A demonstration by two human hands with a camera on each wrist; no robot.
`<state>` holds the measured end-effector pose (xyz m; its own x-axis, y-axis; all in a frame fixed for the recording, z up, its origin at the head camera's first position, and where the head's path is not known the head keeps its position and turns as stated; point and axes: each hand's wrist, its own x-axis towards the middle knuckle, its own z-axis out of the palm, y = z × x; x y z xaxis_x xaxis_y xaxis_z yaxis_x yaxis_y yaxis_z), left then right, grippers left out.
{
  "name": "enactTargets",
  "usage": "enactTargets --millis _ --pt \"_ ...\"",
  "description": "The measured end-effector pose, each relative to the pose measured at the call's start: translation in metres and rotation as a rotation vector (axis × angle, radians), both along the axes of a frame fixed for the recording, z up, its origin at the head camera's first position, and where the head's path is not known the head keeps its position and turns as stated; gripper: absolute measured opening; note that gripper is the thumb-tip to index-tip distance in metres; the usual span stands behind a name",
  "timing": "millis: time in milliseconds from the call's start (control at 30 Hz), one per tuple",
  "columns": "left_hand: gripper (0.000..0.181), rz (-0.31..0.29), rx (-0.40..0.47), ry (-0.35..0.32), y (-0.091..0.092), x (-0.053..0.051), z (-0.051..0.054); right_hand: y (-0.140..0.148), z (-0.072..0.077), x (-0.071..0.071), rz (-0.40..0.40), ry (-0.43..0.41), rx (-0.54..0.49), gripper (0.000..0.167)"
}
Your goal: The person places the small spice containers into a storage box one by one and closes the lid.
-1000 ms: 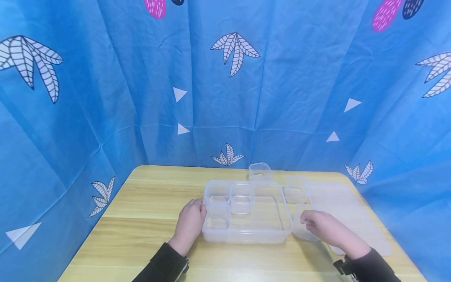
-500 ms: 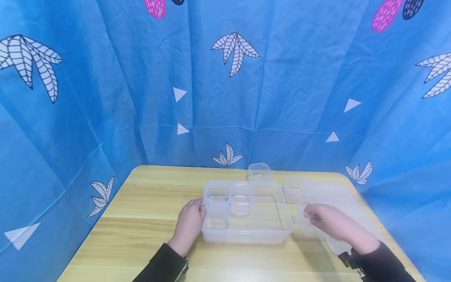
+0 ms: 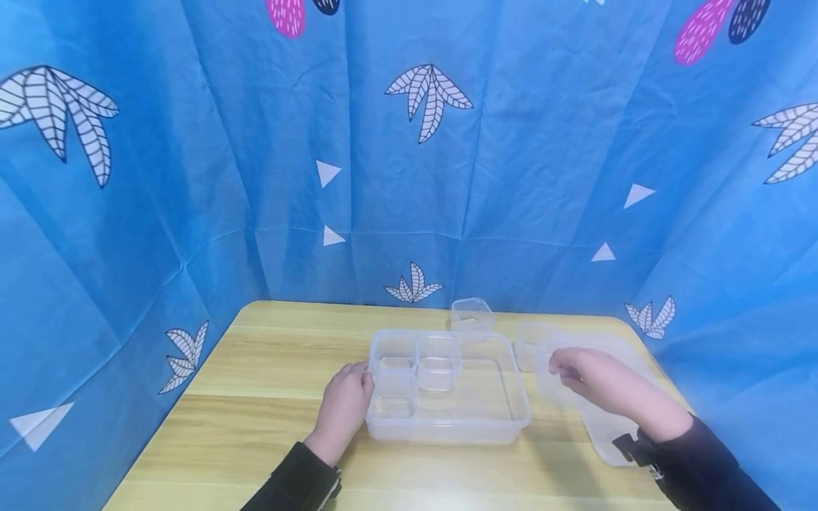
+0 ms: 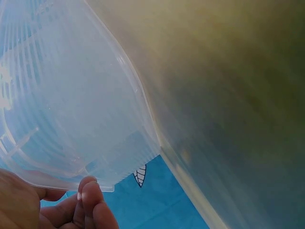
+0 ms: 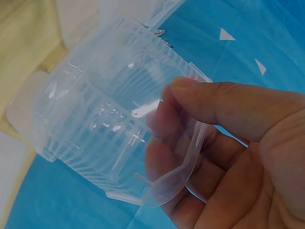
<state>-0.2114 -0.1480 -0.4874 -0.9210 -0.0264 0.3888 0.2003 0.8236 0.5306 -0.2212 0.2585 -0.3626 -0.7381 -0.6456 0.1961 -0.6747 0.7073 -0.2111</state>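
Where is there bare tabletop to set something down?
Free: the table between its left edge and the left hand; the strip between the sleeves, before the large container. Crowded: right of the container, where a flat sheet, a small cup and the right hand, gripping another cup, bunch up.

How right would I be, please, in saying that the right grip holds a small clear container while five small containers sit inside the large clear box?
Only the count is wrong: the head view shows three small containers inside the large clear box, not five. The right grip does hold a small clear container.
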Motion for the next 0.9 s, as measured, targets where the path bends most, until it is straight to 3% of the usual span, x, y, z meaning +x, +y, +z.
enactTargets --millis 600,900 --pt "0.027 0.009 -0.002 0.0 0.001 0.0 0.002 -0.036 0.018 -0.019 0.066 0.086 0.002 0.021" --pt "0.028 0.011 -0.007 -0.005 0.001 0.001 0.001 -0.056 0.011 -0.028 0.1 0.117 0.013 0.02"
